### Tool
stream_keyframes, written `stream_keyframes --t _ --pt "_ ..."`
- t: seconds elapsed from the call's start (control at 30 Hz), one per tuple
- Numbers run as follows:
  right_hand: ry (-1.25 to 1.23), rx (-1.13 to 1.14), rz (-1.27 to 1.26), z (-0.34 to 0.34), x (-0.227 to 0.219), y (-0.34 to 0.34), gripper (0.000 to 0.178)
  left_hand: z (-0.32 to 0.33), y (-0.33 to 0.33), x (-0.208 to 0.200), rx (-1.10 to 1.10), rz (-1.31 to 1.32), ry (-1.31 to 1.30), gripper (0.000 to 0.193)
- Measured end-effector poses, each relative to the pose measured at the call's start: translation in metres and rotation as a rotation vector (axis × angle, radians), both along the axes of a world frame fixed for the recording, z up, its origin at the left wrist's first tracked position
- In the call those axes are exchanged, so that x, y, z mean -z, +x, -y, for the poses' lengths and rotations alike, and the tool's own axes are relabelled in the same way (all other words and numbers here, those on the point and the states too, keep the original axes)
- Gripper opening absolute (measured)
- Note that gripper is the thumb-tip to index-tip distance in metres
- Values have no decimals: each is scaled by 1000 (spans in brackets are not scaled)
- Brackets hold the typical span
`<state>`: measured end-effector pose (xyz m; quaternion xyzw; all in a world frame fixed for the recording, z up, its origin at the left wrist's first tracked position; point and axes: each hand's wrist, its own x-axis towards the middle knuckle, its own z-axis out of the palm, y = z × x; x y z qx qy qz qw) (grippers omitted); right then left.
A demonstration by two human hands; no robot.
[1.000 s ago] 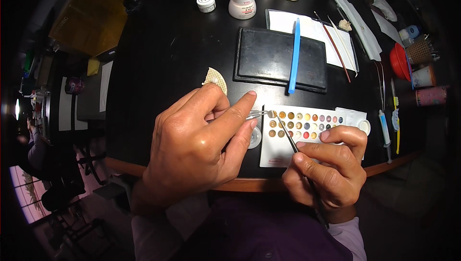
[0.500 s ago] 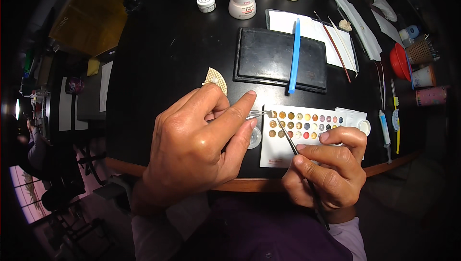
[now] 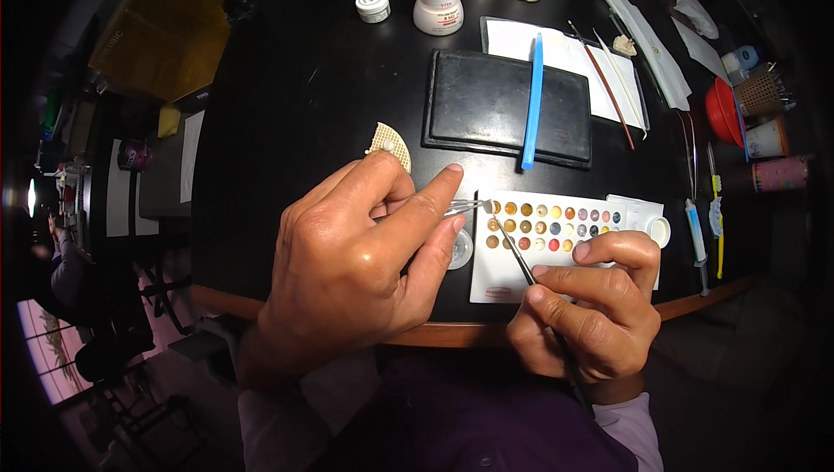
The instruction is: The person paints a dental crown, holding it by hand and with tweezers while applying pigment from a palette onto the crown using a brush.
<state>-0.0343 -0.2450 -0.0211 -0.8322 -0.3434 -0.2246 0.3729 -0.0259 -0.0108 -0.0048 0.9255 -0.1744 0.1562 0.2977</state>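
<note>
Piece [image 3: 488,205], small, pale: at the tips of the tweezers [image 3: 462,207], over the upper left corner of the palette [image 3: 497,274].

Head view, hands. Left hand [image 3: 360,246]: grip closed, thumb and fingers pinching the tweezers. Right hand [image 3: 599,311]: grip closed, thumb and fingertips pinching the brush [image 3: 525,264], its tip beside the piece; contact cannot be told.

Stage, by judgement: brush work in hand. Done: piece secured, wells filled with many colours. Left: piece not yet set down; its finish is too small to read.

Surroundings. Counter [image 3: 287,99], black. Clear dish [image 3: 462,250], just left of the palette. Honeycomb plate [image 3: 398,149], beyond the left hand. Black case [image 3: 495,103], past the palette, blue stick [image 3: 533,99] across it. Jars at the far side, one [image 3: 439,13] with pinkish contents. Syringe [image 3: 697,233], to the right.

Obstructions: left hand hides much of the tweezers and part of the plate; right fingers cover the palette's lower right. Between brush and piece, none seen.
</note>
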Motion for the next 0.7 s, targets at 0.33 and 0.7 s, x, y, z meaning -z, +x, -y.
stream_keyframes --t 0.33,0.7 --pt "33 14 13 3 3 0 36 0 1 1 17 22 -6 38" --pt "-16 15 -10 0 1 2 37 0 1 2 15 22 -9 38"
